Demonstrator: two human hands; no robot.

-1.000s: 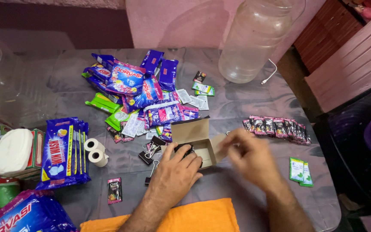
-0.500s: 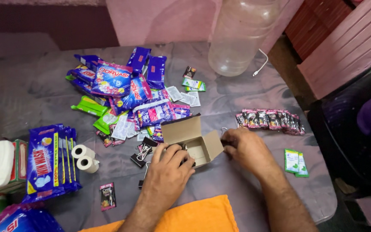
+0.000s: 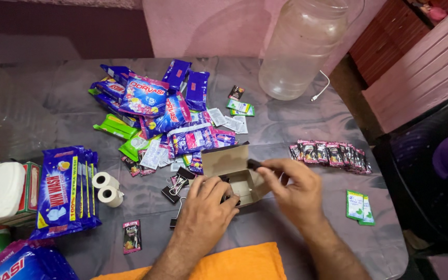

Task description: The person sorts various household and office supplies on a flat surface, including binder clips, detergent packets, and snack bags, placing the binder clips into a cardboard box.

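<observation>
A small open cardboard box [image 3: 230, 165] lies on the grey table near the front middle, its flap raised. My left hand [image 3: 209, 206] rests over the box's near side, fingers curled at its opening. My right hand [image 3: 295, 189] is to the right of the box and pinches a small black binder clip [image 3: 254, 164] at the box's upper right corner. More black binder clips [image 3: 175, 187] lie loose on the table just left of the box.
A heap of blue and purple sachets [image 3: 162, 111] fills the table's middle. A big clear plastic jar [image 3: 301, 47] stands at the back. A strip of dark sachets [image 3: 330, 154] lies right. Blue detergent packs [image 3: 66, 189], two white tape rolls [image 3: 106, 187] and an orange cloth [image 3: 237, 264] are near.
The view has shifted slightly. My right hand has come to the box's corner and now pinches a black clip; my left hand stays at the box's near side.
</observation>
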